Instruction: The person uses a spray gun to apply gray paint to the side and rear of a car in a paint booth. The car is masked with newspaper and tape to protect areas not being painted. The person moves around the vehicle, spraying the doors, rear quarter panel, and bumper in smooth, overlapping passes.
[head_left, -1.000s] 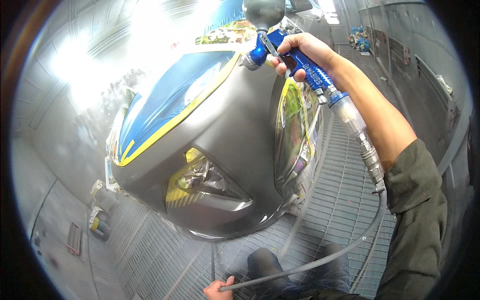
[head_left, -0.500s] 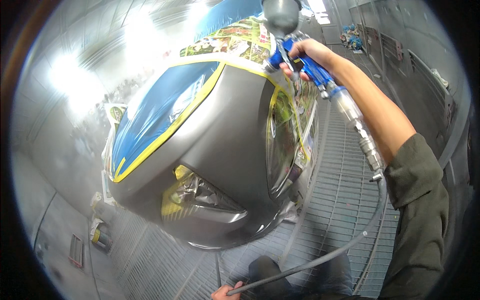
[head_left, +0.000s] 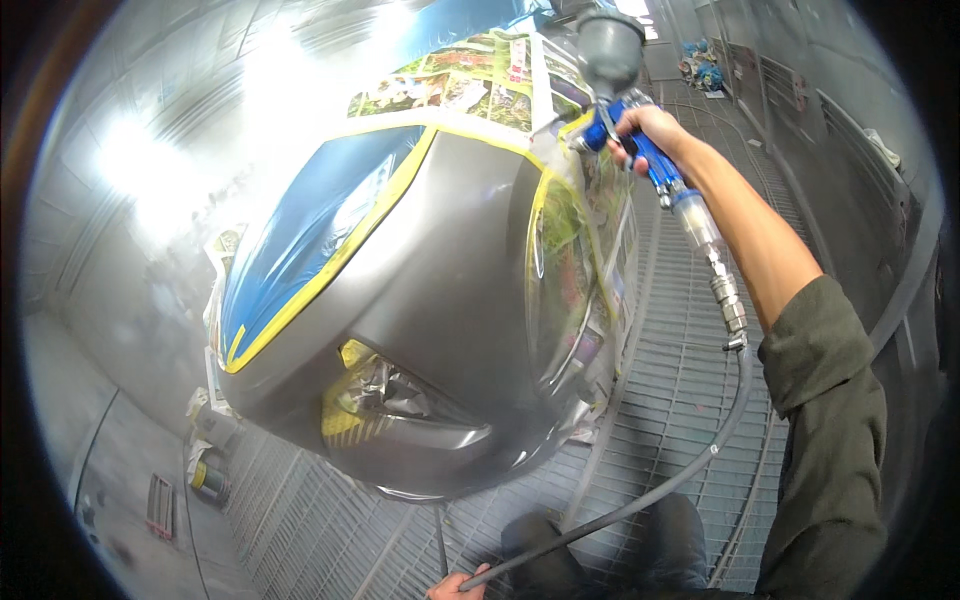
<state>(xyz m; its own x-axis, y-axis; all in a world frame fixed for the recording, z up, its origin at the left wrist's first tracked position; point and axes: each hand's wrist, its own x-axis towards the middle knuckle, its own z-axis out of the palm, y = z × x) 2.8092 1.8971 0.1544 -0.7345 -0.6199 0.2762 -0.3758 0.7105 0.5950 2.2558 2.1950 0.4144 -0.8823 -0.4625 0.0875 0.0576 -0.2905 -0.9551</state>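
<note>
My right hand [head_left: 652,132] is wrapped round the handle of a blue spray gun [head_left: 660,172], its grey paint cup [head_left: 612,50] on top. A clear filter and metal couplings hang below the handle, joined to a grey air hose [head_left: 640,498]. Near the lower edge my left hand [head_left: 457,586] is closed round that hose. In front of me stands a car's front end [head_left: 440,270] in dark grey. The gun is at the far right edge of the panel, apart from it. Blue masking film [head_left: 310,210] edged with yellow tape [head_left: 345,250] covers the left part.
Printed paper sheets [head_left: 450,90] cover the far part of the car. A slatted metal grate [head_left: 690,330] forms the floor. Crumpled blue and white waste [head_left: 703,72] lies far right. Cans [head_left: 208,478] stand at the left wall. Bright lamps shine at upper left.
My right hand has moved the spray gun a little to the right and down, away from the panel. The hose has shifted with it. My left hand keeps its hold on the hose.
</note>
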